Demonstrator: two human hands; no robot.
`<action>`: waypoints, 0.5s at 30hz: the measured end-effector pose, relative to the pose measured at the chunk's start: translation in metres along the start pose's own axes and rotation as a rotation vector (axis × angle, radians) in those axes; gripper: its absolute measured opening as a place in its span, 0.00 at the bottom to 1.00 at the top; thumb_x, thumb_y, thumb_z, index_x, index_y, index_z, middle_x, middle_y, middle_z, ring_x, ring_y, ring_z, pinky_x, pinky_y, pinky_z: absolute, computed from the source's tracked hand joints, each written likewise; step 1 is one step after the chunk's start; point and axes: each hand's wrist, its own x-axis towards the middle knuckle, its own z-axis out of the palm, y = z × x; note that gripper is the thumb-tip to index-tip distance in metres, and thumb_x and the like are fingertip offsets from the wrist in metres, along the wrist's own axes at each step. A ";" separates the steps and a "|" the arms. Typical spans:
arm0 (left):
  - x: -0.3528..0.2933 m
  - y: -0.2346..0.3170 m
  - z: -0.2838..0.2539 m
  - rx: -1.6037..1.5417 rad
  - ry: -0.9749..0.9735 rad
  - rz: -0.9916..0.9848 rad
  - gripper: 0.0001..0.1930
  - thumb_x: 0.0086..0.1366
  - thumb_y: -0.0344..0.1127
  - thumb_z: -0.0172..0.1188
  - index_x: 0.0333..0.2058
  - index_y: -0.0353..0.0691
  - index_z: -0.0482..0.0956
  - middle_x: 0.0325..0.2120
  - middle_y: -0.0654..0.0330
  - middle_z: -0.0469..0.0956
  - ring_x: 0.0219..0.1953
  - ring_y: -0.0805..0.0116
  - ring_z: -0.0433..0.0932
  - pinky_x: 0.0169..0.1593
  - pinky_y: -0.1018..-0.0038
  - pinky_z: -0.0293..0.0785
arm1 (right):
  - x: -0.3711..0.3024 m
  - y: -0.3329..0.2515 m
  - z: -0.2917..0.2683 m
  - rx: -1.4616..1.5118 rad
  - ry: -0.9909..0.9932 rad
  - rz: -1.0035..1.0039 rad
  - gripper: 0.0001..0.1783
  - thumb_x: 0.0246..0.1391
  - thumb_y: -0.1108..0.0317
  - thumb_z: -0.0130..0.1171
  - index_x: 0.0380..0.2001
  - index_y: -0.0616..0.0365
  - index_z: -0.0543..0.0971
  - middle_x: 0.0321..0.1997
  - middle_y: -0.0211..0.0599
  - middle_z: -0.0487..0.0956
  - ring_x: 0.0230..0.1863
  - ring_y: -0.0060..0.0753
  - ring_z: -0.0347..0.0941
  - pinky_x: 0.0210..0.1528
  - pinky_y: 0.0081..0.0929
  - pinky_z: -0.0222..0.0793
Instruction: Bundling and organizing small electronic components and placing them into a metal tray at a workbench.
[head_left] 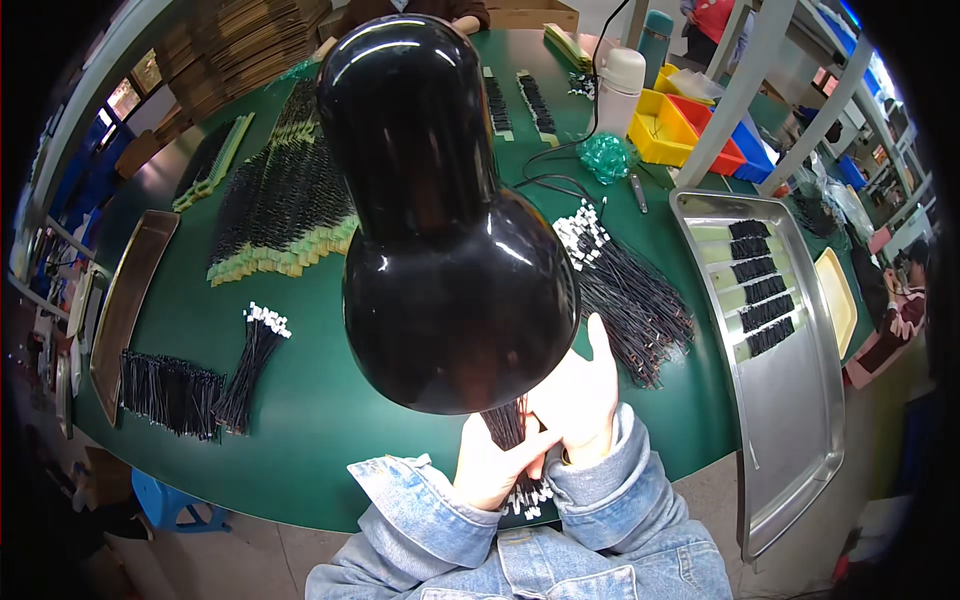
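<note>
A green table is spreading across a workroom, and a black lamp is standing over its middle, hiding a part of the work. Below the lamp, at the front edge, the left hand is grasping a bundle of black wires, whose white ends are pointing toward the person. The right hand is resting close beside it, with the palm turned up and the thumb apart; the lamp is covering its fingers, so I cannot tell whether they are holding something.

In my judgement, the work is only partly done. On the right, a metal tray is carrying several short black rows, which are looking finished. On the left, a small bunch and a line of wires are lying side by side, perhaps already sorted. The bundle in hand and the big loose pile are probably still waiting. About the wide layer of wires behind, I cannot tell.
</note>
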 end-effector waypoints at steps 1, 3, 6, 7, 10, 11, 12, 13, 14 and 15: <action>0.000 -0.001 -0.001 -0.008 -0.008 0.014 0.05 0.50 0.25 0.58 0.23 0.33 0.69 0.12 0.65 0.68 0.10 0.80 0.64 0.15 0.85 0.59 | 0.000 0.001 0.001 0.001 0.000 0.003 0.43 0.49 0.38 0.31 0.58 0.61 0.44 0.63 0.41 0.43 0.64 0.36 0.36 0.62 0.35 0.31; -0.002 0.004 0.001 -0.034 -0.005 0.004 0.05 0.51 0.25 0.57 0.23 0.33 0.69 0.12 0.64 0.68 0.10 0.79 0.64 0.15 0.85 0.60 | 0.000 0.005 0.004 0.028 -0.101 0.042 0.42 0.49 0.38 0.31 0.58 0.60 0.44 0.63 0.40 0.42 0.64 0.35 0.35 0.63 0.34 0.31; -0.003 0.005 0.000 -0.082 0.008 -0.015 0.05 0.52 0.25 0.56 0.25 0.32 0.68 0.13 0.63 0.68 0.10 0.78 0.65 0.15 0.84 0.60 | 0.001 0.009 0.006 0.035 -0.103 0.044 0.42 0.49 0.38 0.31 0.58 0.59 0.43 0.64 0.40 0.41 0.64 0.35 0.35 0.63 0.34 0.31; -0.003 0.005 0.000 -0.103 0.014 -0.021 0.05 0.53 0.25 0.55 0.25 0.32 0.67 0.13 0.62 0.67 0.10 0.77 0.65 0.15 0.84 0.61 | 0.000 0.008 0.007 0.034 -0.102 0.044 0.42 0.49 0.38 0.31 0.58 0.59 0.43 0.64 0.40 0.41 0.64 0.35 0.35 0.63 0.34 0.31; -0.004 0.006 0.000 -0.163 -0.009 -0.049 0.05 0.54 0.26 0.54 0.26 0.32 0.66 0.13 0.61 0.67 0.10 0.76 0.65 0.15 0.83 0.62 | 0.000 0.008 0.007 0.058 0.015 0.008 0.42 0.50 0.39 0.31 0.58 0.59 0.43 0.64 0.40 0.41 0.64 0.35 0.35 0.63 0.34 0.31; -0.004 0.007 0.000 -0.153 -0.017 -0.045 0.05 0.55 0.26 0.53 0.26 0.31 0.66 0.13 0.61 0.67 0.10 0.76 0.66 0.15 0.83 0.62 | 0.001 0.009 0.009 0.058 -0.038 0.023 0.41 0.50 0.39 0.31 0.59 0.58 0.43 0.64 0.40 0.41 0.64 0.35 0.35 0.63 0.33 0.31; -0.004 0.007 0.000 -0.155 -0.017 -0.046 0.05 0.55 0.26 0.53 0.26 0.31 0.66 0.13 0.61 0.67 0.10 0.76 0.66 0.15 0.83 0.62 | 0.001 0.010 0.010 0.058 -0.091 0.038 0.41 0.50 0.39 0.31 0.59 0.58 0.43 0.64 0.39 0.41 0.64 0.35 0.34 0.63 0.33 0.31; -0.003 0.007 0.000 -0.138 -0.021 -0.045 0.05 0.54 0.26 0.53 0.25 0.31 0.66 0.13 0.61 0.67 0.10 0.75 0.66 0.14 0.83 0.62 | 0.001 0.011 0.011 0.058 -0.089 0.037 0.41 0.50 0.39 0.31 0.59 0.58 0.43 0.64 0.39 0.41 0.64 0.35 0.34 0.63 0.33 0.31; -0.003 0.007 0.001 -0.121 -0.025 -0.044 0.05 0.54 0.26 0.53 0.25 0.31 0.66 0.13 0.61 0.67 0.10 0.75 0.66 0.14 0.83 0.62 | 0.002 0.011 0.011 0.068 -0.107 0.045 0.41 0.50 0.39 0.31 0.59 0.57 0.43 0.64 0.39 0.41 0.64 0.35 0.35 0.63 0.33 0.31; -0.002 0.007 0.002 -0.122 -0.024 -0.045 0.05 0.54 0.26 0.53 0.25 0.31 0.66 0.13 0.61 0.67 0.10 0.75 0.66 0.14 0.83 0.62 | 0.002 0.010 0.010 0.079 -0.126 0.052 0.41 0.50 0.39 0.31 0.59 0.57 0.44 0.64 0.39 0.41 0.64 0.36 0.35 0.63 0.33 0.31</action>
